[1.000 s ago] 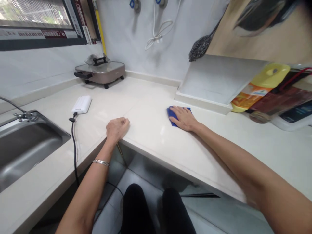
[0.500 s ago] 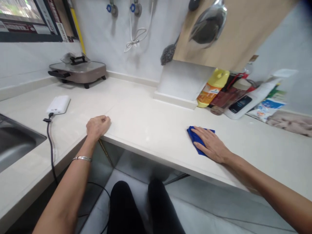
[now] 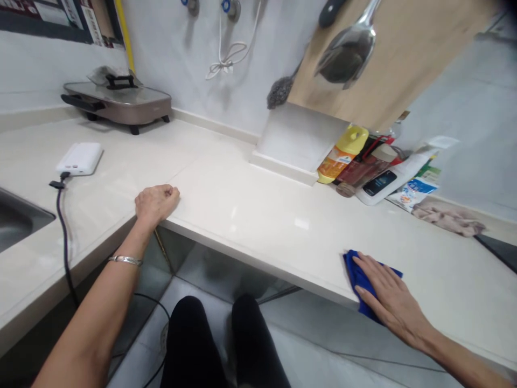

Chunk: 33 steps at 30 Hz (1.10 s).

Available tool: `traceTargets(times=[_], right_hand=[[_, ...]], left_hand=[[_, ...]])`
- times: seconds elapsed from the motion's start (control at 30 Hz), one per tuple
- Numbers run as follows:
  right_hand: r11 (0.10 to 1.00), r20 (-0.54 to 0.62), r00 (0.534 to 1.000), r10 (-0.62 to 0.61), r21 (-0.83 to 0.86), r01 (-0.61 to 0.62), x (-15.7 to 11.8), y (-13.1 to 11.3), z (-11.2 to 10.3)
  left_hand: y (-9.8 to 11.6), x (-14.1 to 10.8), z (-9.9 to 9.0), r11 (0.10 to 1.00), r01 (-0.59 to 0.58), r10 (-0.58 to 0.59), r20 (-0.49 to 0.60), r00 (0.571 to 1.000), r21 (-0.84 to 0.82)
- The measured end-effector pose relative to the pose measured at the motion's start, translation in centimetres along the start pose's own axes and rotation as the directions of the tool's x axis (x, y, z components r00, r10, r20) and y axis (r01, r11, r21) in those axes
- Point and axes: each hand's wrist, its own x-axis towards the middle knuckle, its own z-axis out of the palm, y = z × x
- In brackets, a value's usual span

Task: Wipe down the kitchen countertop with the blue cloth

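Observation:
My right hand [image 3: 393, 296] lies flat over a folded blue cloth [image 3: 358, 275], pressing it onto the white countertop [image 3: 266, 207]. The fingers stretch across the cloth with the thumb along its near side. One corner of the cloth hangs over the counter's front edge. My left hand [image 3: 156, 203] rests as a loose fist on the counter near its inner corner, with nothing visible in it. A silver bracelet [image 3: 126, 260] circles the left wrist.
A white power bank [image 3: 81, 158] with a black cable sits at left beside the sink [image 3: 24, 218]. Behind it stands an electric pan [image 3: 121, 102]. Bottles, including a yellow one [image 3: 343, 153], and a crumpled rag [image 3: 448, 216] line the back right. A ladle [image 3: 349, 51] hangs above.
My right hand has slid the blue cloth right and toward the counter's front edge. My left fist stays at the same spot on the counter, while the view has shifted slightly.

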Motion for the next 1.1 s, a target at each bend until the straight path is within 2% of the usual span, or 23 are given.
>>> traceTargets(times=[0.07, 0.17, 0.23, 0.37, 0.5, 0.6, 0.7, 0.8, 0.9, 1.0, 1.1], right_hand=[[0.997, 0.019, 0.997, -0.077, 0.030, 0.076, 2.5, -2.7, -0.5], [0.965, 0.035, 0.969, -0.246, 0.105, 0.242, 8.2, -7.3, -1.1], [0.915, 0.020, 0.926, -0.377, 0.163, 0.369, 13.0, -10.8, -1.2], [0.771, -0.018, 0.803, -0.596, 0.264, 0.579, 23.4, -18.1, -0.6], [0.663, -0.095, 0.719, -0.689, 0.321, 0.677, 32.8, -24.8, 0.8], [0.614, -0.150, 0.682, -0.715, 0.332, 0.716, 38.8, -28.7, 2.0], [0.587, -0.157, 0.659, -0.736, 0.338, 0.736, 44.3, -31.8, 3.2], [0.586, -0.153, 0.654, -0.741, 0.328, 0.741, 49.7, -34.0, 4.4], [0.632, -0.136, 0.693, -0.708, 0.317, 0.708, 55.1, -35.1, 5.9], [0.708, -0.096, 0.761, -0.642, 0.307, 0.636, 60.2, -34.7, 7.5], [0.775, -0.071, 0.818, -0.571, 0.284, 0.565, 64.6, -32.5, 9.2]], left_hand=[[0.1, 0.0, 0.1, 1.000, -0.002, 0.002, 0.007, 1.000, 0.004], [-0.1, -0.1, 0.2, 1.000, 0.015, -0.015, 0.007, 1.000, -0.011], [-0.4, -0.1, 0.2, 0.999, 0.021, -0.021, -0.001, 1.000, -0.031], [-0.9, -0.2, 0.3, 0.998, -0.005, 0.004, -0.013, 1.000, -0.057], [-1.1, -0.5, 0.1, 0.997, -0.043, 0.041, -0.035, 0.999, -0.069], [-1.2, -0.8, 0.3, 0.991, -0.093, 0.087, -0.067, 0.994, -0.093], [-1.5, -1.1, 0.8, 0.978, -0.152, 0.138, -0.106, 0.985, -0.141], [-1.9, -1.3, 1.5, 0.955, -0.237, 0.207, -0.174, 0.963, -0.178], [-2.2, -1.4, 2.0, 0.924, -0.339, 0.290, -0.253, 0.923, -0.178], [-2.5, -1.5, 2.0, 0.884, -0.442, 0.383, -0.304, 0.872, -0.153], [-2.7, -1.5, 1.9, 0.856, -0.498, 0.434, -0.329, 0.839, -0.138]])
